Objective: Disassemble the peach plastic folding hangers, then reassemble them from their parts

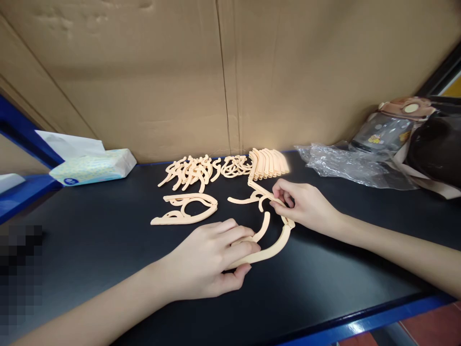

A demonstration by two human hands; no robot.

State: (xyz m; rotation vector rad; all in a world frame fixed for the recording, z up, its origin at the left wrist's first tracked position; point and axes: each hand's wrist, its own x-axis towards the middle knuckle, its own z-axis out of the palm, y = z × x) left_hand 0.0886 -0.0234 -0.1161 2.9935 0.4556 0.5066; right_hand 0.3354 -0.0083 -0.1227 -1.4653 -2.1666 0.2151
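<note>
My left hand point(216, 254) is closed around one arm of a cream plastic folding hanger point(279, 245), which lies on the black table in front of me. The fingers cover much of that arm, and a short curved piece sticks out above them. At the hanger's other arm, my right hand point(306, 206) pinches it between thumb and fingers. The two arms meet at a joint just below the right hand. Left of there, a folded hanger point(187, 219) lies by itself on the table, touched by neither hand.
Behind the hands lie a pile of curved cream parts point(196, 173), a heap of small hooks point(234, 168) and a row of hanger arms point(270, 163). A tissue pack point(97, 168) sits left. Clear plastic wrap point(345, 166) and a bottle point(385, 129) are right. Cardboard point(162, 81) stands behind.
</note>
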